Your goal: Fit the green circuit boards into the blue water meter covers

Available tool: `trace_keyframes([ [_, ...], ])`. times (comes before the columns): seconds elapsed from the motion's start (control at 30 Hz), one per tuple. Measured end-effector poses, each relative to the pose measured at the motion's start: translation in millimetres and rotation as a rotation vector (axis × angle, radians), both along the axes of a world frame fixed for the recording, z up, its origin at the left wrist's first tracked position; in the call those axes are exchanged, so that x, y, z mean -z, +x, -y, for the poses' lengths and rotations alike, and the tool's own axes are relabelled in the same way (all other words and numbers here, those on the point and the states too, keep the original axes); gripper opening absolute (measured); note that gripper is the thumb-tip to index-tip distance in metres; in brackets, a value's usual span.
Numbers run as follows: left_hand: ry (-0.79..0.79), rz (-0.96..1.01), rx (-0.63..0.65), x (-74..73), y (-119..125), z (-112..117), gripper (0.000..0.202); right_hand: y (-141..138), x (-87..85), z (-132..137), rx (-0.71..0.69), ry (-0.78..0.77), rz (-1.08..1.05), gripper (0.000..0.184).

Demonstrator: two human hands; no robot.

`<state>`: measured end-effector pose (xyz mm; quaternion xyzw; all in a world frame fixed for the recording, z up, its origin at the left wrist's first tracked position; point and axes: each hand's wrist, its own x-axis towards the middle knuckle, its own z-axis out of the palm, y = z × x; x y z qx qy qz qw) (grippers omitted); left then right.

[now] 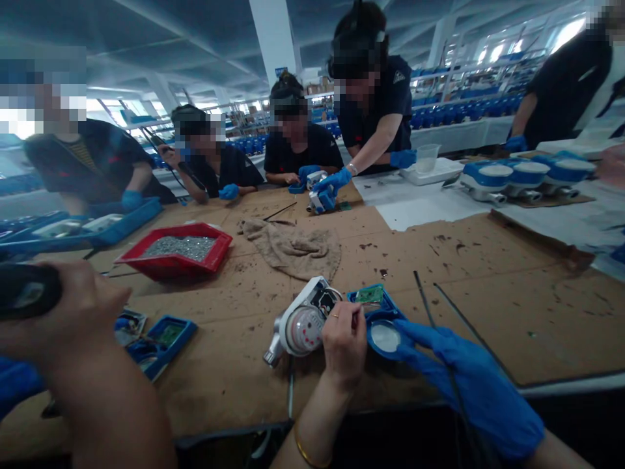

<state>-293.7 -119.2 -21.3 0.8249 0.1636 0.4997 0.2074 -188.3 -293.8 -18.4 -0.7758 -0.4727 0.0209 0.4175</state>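
Observation:
In the head view a white and silver meter body (305,329) lies tilted on the cardboard, its round face with red dots showing and wiring in its open upper part. My left hand (344,339), bare, with a ring and a bracelet, is at its right edge. The thumb and fingers are pinched together; what they hold is too small to make out. My right hand (463,378), in a blue glove, grips a blue meter cover (375,309) with a round window. A green circuit board (370,296) sits in the cover's upper part.
On the left, a co-worker's bare hand (73,312) holds a black tool (29,290) near another opened blue cover (168,335). A red bin (180,251) of small metal parts and a brown rag (297,247) lie ahead. Several co-workers and white-blue meters (527,176) are farther back.

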Motion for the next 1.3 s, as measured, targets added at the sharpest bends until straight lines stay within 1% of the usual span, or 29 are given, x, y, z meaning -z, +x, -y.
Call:
trace_keyframes([
  [0.07,0.043,-0.014,-0.022,2.7,0.6,0.7,0.011,16.1,-18.2,-6.6,0.03,0.057,0.192,0.034],
  [0.1,0.056,-0.036,-0.036,3.8,0.6,1.1,0.012,23.1,-27.6,-13.4,-0.012,0.083,0.281,0.035],
  [0.17,0.064,-0.088,-0.067,5.0,-0.2,1.7,0.017,31.8,-42.7,-31.2,-0.122,0.052,0.399,0.037],
  [0.2,0.064,-0.116,-0.079,5.0,-1.1,2.2,0.019,33.3,-47.5,-40.5,-0.171,0.021,0.448,0.037],
  [0.27,0.07,-0.194,-0.111,4.2,-3.2,3.7,0.023,32.6,-51.0,-56.4,-0.245,-0.048,0.527,0.033],
  [0.37,0.109,-0.396,-0.21,3.0,-6.0,7.8,0.022,31.7,-45.6,-67.3,-0.266,-0.113,0.622,0.022],
  [0.43,0.141,-0.512,-0.255,3.3,-6.5,11.2,0.019,34.7,-40.8,-67.1,-0.242,-0.118,0.697,0.025],
  [0.5,0.166,-0.57,-0.244,4.5,-6.1,14.3,0.019,39.2,-38.5,-64.9,-0.251,-0.099,0.758,0.031],
  [0.57,0.169,-0.601,-0.215,5.9,-5.1,16.3,0.021,43.0,-38.9,-63.6,-0.281,-0.078,0.768,0.036],
  [0.7,0.109,-0.668,-0.154,7.7,-3.3,17.2,0.025,48.2,-37.2,-65.7,-0.286,-0.079,0.754,0.039],
  [0.83,0.086,-0.655,-0.1,7.7,-1.3,16.7,0.03,57.8,-20.7,-65.6,-0.276,-0.136,0.793,0.035],
  [0.97,0.107,-0.584,-0.105,5.3,-1.2,17.0,0.031,67.9,-5.3,-61.5,-0.305,-0.192,0.766,0.029],
  [1.1,0.141,-0.483,-0.061,2.8,-3.3,17.2,0.034,71.9,-3.1,-60.9,-0.328,-0.251,0.715,0.027],
  [1.3,0.134,-0.452,-0.051,4.8,-2.0,16.1,0.027,78.5,-1.7,-65.7,-0.349,-0.365,0.62,0.027],
])
